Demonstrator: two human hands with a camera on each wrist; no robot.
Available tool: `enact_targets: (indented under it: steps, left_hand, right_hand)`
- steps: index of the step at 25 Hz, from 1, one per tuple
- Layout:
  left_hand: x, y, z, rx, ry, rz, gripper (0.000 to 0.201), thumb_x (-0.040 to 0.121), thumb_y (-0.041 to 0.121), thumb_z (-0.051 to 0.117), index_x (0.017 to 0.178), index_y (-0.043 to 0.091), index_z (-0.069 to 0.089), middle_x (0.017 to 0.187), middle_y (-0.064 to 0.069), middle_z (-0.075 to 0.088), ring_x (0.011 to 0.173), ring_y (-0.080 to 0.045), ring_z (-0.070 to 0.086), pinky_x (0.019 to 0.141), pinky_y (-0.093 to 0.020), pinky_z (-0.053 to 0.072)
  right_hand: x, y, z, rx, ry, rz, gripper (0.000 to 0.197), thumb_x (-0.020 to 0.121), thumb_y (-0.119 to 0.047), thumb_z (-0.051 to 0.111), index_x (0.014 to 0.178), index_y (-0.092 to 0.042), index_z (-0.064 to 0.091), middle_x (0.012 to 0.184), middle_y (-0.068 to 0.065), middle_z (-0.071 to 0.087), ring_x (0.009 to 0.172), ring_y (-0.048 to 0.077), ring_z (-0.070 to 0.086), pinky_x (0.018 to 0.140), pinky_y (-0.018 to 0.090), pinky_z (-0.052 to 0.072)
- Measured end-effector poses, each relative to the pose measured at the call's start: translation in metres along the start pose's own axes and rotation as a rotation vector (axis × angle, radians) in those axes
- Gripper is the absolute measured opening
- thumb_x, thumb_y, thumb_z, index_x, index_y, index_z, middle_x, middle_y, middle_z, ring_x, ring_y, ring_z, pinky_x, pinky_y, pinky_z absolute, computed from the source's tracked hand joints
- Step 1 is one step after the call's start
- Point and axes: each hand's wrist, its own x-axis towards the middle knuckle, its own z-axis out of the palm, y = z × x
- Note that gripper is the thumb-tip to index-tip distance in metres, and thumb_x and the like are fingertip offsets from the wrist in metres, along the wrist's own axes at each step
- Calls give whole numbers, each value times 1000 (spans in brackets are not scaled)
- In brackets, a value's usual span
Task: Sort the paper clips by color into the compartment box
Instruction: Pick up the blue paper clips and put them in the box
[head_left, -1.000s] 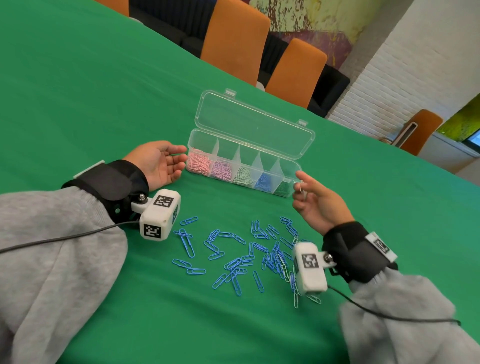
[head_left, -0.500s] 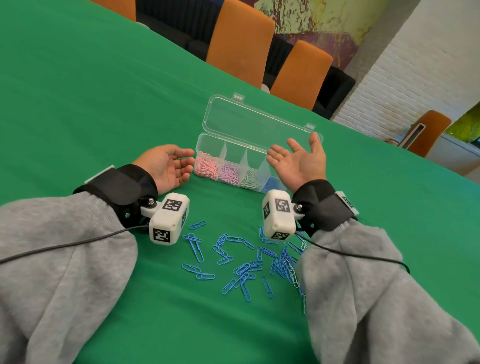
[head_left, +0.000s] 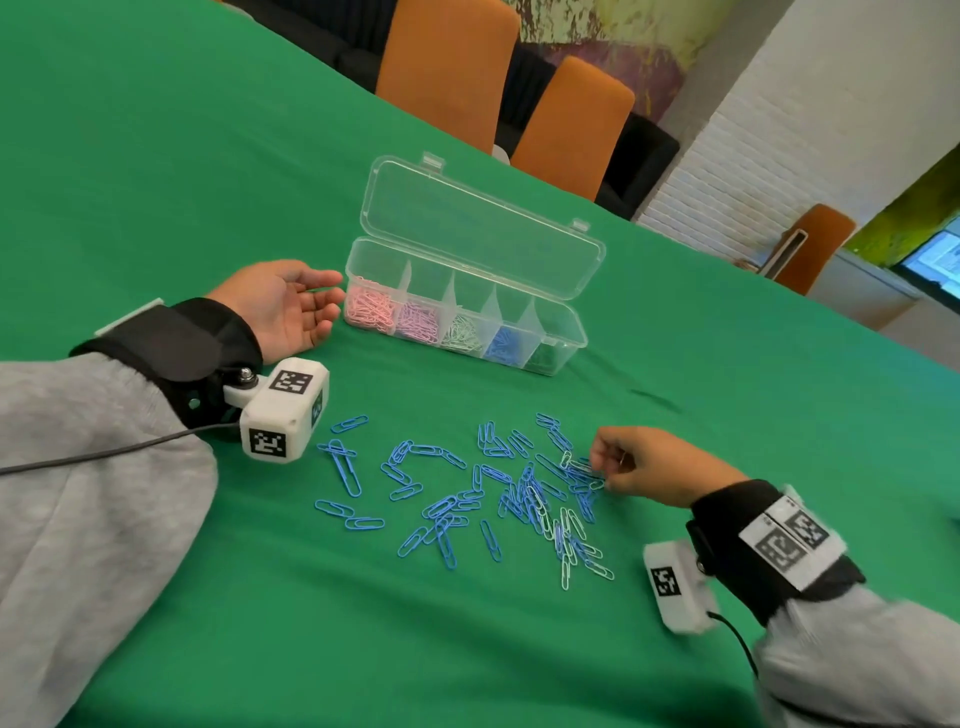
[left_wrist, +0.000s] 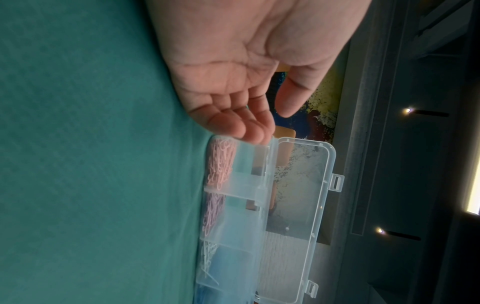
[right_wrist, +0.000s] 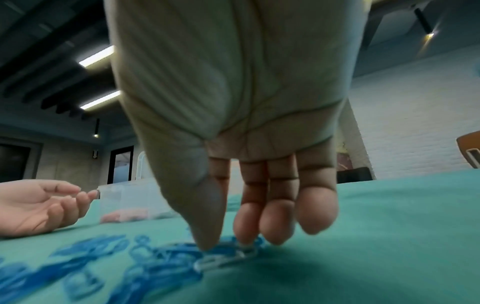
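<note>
While the right hand (head_left: 641, 470) reached into the clips (head_left: 498, 493) at the heap's three o'clock edge, the head view showed the box (head_left: 563, 332) open at twelve o'clock, its blue cell part filled. From the left wrist, the left hand (left_wrist: 233, 67) lay palm-up and relaxed, holding nothing, just beside the box's pink end. From the right wrist, thumb and fingertips (right_wrist: 244, 232) touched the clips; whether they had closed on any I could not tell. Pinching one cleanly would avoid dragging tangled neighbours.

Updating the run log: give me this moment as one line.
left hand: resting open beside compartment box | right hand: fingertips down on blue paper clips, grip not confirmed | lid open
</note>
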Motion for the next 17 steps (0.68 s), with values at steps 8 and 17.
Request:
enact_targets:
  steps: [8,17]
  left_hand:
    - [2,0,-1,24,-2,-9,23,95,17,36,91,14,59,71,3,57,53,-7,54,47,-14,46]
    - [1,0,-1,15,-1,-7,23,94,17,36,91,14,58,69,3,57,51,-7,54,46,-14,46]
  right_hand:
    - [6,11,10,-81,29,-17,31,78,-11,70,76,-31,47,74,-6,54,67,12,49,65,24,41]
    - [10,7,11,-101,54,-105,30,79,-8,65,68,-31,49,69,-8,54,63,7,47,65,21,42]
